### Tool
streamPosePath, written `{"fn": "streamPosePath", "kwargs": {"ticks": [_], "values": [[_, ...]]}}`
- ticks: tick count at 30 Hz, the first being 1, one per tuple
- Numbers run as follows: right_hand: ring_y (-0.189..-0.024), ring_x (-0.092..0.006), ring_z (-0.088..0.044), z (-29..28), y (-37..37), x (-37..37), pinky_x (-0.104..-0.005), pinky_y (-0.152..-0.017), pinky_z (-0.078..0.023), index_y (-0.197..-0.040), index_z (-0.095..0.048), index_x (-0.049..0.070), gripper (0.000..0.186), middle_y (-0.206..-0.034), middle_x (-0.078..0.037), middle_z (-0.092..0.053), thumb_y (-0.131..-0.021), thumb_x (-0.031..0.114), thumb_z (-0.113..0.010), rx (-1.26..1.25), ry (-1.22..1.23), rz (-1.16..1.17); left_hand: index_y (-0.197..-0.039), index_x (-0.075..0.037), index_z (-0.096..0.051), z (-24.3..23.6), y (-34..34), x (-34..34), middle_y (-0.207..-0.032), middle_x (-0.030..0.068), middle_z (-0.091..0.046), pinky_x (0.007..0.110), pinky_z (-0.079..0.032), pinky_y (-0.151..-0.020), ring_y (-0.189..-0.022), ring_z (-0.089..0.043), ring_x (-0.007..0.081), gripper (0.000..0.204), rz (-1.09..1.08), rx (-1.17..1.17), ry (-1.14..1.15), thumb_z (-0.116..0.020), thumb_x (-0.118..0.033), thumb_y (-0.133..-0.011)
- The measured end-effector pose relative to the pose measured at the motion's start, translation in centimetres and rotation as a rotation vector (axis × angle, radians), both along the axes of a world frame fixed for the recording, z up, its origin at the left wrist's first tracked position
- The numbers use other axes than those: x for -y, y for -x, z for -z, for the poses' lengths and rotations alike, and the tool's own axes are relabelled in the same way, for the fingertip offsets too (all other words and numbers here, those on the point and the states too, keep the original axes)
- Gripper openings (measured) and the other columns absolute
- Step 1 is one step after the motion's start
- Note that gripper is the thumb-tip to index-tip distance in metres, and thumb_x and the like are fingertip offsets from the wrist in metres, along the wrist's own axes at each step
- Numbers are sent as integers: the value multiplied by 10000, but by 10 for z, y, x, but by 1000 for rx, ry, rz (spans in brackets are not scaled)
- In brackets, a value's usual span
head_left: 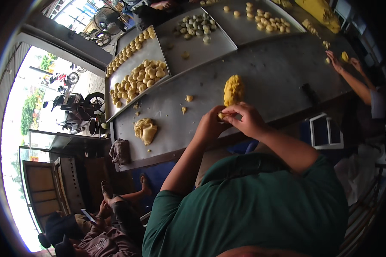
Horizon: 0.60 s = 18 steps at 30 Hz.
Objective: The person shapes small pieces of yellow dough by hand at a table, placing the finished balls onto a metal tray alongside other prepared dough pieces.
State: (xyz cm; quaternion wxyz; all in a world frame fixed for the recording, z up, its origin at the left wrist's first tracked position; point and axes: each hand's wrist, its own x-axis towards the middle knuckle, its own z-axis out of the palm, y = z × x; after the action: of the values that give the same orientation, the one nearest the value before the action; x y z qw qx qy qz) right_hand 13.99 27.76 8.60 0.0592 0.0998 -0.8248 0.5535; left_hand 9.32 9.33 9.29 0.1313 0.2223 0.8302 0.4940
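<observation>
Both of my hands meet at the near side of the metal table (274,70). A small piece of pale dough (221,115) is pinched between them, and fingers partly hide it. My left hand (211,125) wraps the dough from the left, while my right hand (247,121) presses its thumb and fingers on it. Just beyond them lies a rough, oblong yellow lump (234,91) that looks like filling. Farther left sit a single dough ball (189,98), a small dough scrap (184,110) and a larger soft dough lump (146,131).
Trays along the far side carry many pale balls (137,81), greyish-green balls (196,25) and more pale balls (270,21). A brown cloth (120,151) hangs at the left corner. At right, another person's hands (335,62) work. Someone sits lower left, holding a phone (88,215).
</observation>
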Motion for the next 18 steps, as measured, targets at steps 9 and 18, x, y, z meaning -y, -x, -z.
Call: {"fn": "streamPosePath", "kwargs": {"ticks": [9, 18], "values": [[-1009, -241, -689, 4, 5, -6, -413, -1025, -492, -990, -790, 107, 162, -1001, -32, -764, -843, 150, -741, -474, -601, -219, -1084, -33, -699, 6, -4, 13, -1043, 164, -749, 400, -564, -858, -994, -743, 273, 373, 135, 11, 174, -869, -216, -806], [-936, -254, -671, 21, -4, 2, -457, -997, -485, -948, -766, 115, 116, -978, -58, -704, -834, 95, -757, -579, -422, -82, -1035, -77, -729, 36, 10, 19, -1052, 172, -738, 426, -566, -845, -966, -725, 344, 423, 413, -511, 381, -799, -436, -824]]}}
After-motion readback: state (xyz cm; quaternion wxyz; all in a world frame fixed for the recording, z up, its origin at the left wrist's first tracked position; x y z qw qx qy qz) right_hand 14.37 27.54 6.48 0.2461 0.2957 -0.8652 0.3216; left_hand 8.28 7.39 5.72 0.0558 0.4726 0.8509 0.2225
